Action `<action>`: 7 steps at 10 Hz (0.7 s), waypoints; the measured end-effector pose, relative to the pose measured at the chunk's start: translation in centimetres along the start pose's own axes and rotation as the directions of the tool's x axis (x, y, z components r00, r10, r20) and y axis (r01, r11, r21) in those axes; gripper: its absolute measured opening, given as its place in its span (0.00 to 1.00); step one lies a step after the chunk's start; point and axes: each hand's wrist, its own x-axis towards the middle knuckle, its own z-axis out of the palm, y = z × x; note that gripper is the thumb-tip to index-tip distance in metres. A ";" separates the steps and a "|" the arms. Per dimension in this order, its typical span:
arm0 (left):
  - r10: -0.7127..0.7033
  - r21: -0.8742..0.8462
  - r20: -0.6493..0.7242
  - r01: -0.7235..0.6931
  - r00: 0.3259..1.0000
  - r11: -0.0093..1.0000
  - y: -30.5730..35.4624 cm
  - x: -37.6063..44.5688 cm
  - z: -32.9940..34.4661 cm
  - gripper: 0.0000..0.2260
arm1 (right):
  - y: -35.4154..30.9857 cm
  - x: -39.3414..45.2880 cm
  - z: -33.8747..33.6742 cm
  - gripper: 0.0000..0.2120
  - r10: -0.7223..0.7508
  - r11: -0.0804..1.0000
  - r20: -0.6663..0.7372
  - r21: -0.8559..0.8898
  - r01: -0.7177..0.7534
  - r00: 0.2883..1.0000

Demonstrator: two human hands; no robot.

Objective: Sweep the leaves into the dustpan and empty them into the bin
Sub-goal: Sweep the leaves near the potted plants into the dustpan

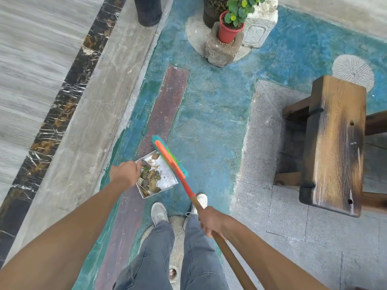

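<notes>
Our left hand (123,174) grips the rear edge of the metal dustpan (167,178), where the leaves (149,178) lie heaped, while our right hand (211,220) is wrapped round the handle of the broom (170,159), its head at the pan's open lip. Tilting the pan forward as we lift it could spill the leaves over that lip. We cannot see the bin, and the left fingers are partly hidden behind the pan's edge.

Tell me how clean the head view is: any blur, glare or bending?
Head view: even daylight without hard shadows; dustpan metal pale, leaves still readable; broom head fairly sharp; wooden bench and tiled floor smeared; wide-angle lens bows the edges.
</notes>
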 end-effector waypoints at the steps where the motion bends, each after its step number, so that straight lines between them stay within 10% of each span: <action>1: 0.011 -0.003 0.001 -0.011 1.000 1.000 0.1 -0.2 0.0 0.24 | -0.5 -0.9 -0.4 0.21 0.051 0.974 0.115 0.212 -0.074 0.992; 5: 0.007 -0.077 0.059 -0.002 0.998 0.997 0.1 -0.7 -1.0 0.23 | 1.0 0.2 0.2 0.19 -0.165 0.983 -0.150 -0.101 0.151 0.975; 7: -0.040 -0.029 0.092 0.043 0.995 0.999 0.4 -0.6 -1.5 0.25 | 0.8 -0.1 3.8 0.18 -0.168 0.986 -0.008 0.004 0.168 0.986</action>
